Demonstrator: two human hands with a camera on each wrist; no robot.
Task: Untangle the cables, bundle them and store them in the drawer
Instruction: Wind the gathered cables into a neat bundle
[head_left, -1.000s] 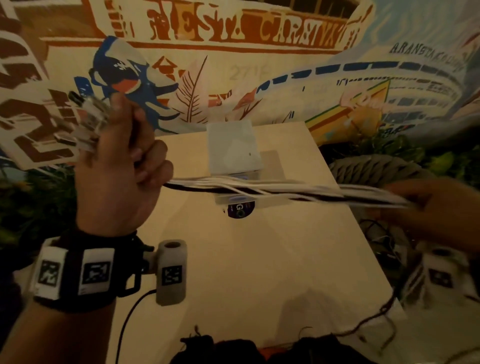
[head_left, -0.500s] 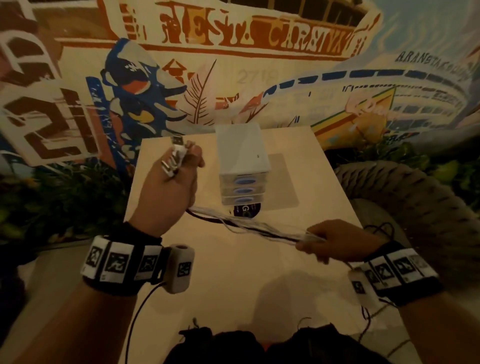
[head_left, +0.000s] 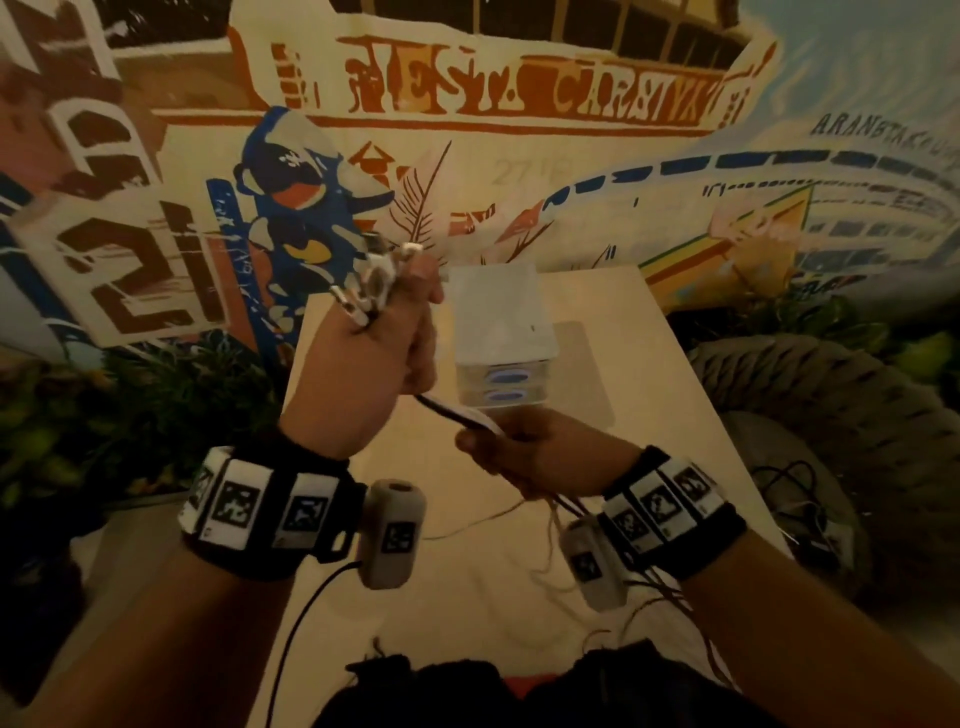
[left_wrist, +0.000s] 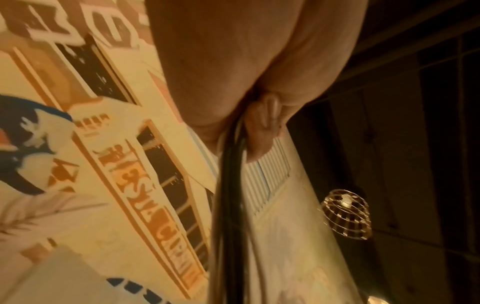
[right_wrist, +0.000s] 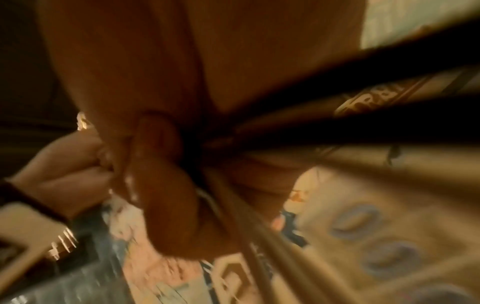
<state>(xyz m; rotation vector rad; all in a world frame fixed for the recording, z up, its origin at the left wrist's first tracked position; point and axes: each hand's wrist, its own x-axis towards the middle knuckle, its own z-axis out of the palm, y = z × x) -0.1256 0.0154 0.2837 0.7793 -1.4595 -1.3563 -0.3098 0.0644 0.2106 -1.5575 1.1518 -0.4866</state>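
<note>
The left hand (head_left: 363, 364) was clenched round the cables (head_left: 457, 415) below their plugs (head_left: 371, 280); the right hand (head_left: 535, 457), just beside it, gripped the same run. Cables looked gathered, not coiled; the drawers (head_left: 501, 384) behind the hands looked closed.

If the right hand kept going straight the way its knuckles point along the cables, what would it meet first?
Probably the left hand. The right hand grips the cables just below it, and the strands run up and left into that fist. The drawer unit stands beyond, to the side; depth is hard to judge.
</note>
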